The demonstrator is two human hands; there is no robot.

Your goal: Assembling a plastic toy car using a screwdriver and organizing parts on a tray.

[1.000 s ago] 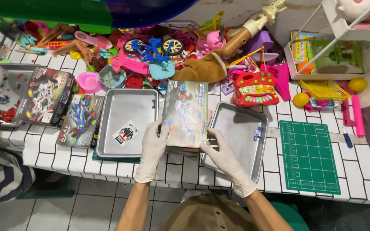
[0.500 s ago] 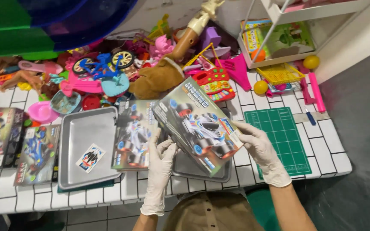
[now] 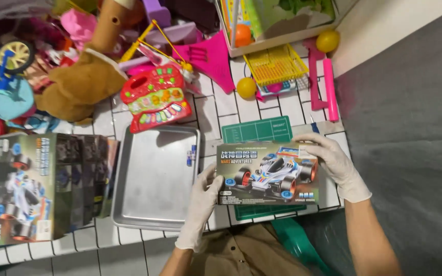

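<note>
Moved: toy car box (image 3: 267, 173), earlier tilted over the steel tray (image 3: 154, 179), now level above the green cutting mat (image 3: 257, 130).
Left hand (image 3: 203, 202): grip clamped on box's left edge.
Right hand (image 3: 333, 161): clamped on right end, thumb probably behind.
Handling: keep both ends supported, level over the desk (image 3: 216, 110).

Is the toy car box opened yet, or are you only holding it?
Not opened yet. Done: the toy car box is off the table, over the green cutting mat. In hand: the left hand and right hand grip its ends. Left: its flaps look shut, and the metal tray holds only one small item.
</note>
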